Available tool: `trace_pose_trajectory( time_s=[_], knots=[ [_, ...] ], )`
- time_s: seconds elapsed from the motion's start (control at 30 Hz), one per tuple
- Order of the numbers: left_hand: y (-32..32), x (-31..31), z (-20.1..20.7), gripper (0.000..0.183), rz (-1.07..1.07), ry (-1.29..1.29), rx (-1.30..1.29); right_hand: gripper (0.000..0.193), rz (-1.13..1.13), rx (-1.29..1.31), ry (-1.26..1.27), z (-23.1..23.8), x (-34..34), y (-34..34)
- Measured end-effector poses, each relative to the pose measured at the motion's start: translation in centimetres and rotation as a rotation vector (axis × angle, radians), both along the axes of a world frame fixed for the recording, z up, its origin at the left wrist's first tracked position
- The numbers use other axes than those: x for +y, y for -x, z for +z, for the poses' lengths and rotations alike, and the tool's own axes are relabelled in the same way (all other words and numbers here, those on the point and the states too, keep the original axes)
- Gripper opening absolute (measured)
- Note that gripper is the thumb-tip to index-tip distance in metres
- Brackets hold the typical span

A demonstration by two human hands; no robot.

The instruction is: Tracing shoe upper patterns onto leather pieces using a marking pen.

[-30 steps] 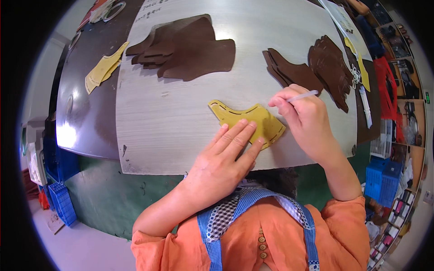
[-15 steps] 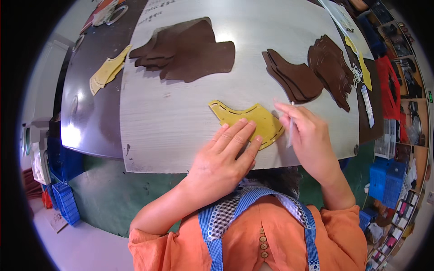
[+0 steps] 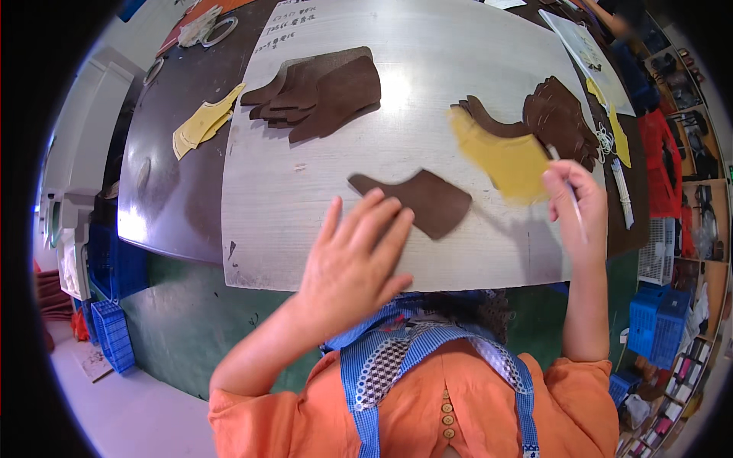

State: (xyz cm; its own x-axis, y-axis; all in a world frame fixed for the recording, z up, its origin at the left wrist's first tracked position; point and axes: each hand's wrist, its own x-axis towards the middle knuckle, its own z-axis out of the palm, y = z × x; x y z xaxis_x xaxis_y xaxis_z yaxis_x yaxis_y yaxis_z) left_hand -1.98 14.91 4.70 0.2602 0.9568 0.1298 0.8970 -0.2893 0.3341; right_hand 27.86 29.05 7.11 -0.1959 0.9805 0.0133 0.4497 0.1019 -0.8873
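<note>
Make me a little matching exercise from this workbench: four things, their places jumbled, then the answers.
1. Flat yellow curved template
2. Single dark-brown curved piece
3. Pale-yellow curved pieces
4. Fanned stack of dark-brown pieces

A. On the glossy dark tabletop
B. Beside the thin white string
C. In the right hand
D. Nearest the left hand

Pairs: 1-C; 2-D; 3-A; 4-B

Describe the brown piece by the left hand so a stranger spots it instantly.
On the pale board, go to the near half, where the left hand is. There lies a flat, dark-brown piece, narrow at its left end, broad at its right. Unlike the brown stacks farther off, it lies alone.
</note>
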Motion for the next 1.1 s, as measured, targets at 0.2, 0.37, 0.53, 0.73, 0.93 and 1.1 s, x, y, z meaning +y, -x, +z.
trace_pose_trajectory(
  time_s=[0.2,0.37,0.53,0.73,0.93,1.1],
  knots=[
    [-2.5,-0.7,-1.5,0.046,-0.023,-0.246,-0.259,0.015,0.25,0.108,0.072,-3.2,-3.0,3.8],
    [-3.5,0.0,-2.4,0.047,-0.033,-0.171,-0.289,0.018,0.27,-0.082,-0.039,-4.0,-2.5,5.4],
    [-3.2,0.0,-1.9,0.049,-0.028,-0.097,-0.257,0.025,0.353,-0.303,-0.261,-3.5,-2.5,5.9],
    [-2.7,0.0,-1.8,0.047,-0.017,-0.079,-0.284,0.027,0.299,0.045,-0.297,-2.0,-0.6,8.2],
    [-2.7,0.2,-2.4,0.044,-0.056,-0.117,-0.307,0.02,0.555,0.03,-0.226,-3.1,0.2,14.5],
    [-2.6,0.0,-2.6,0.041,-0.062,-0.109,-0.337,0.015,0.645,-0.008,-0.372,-3.7,-0.2,15.6]
  ],
)
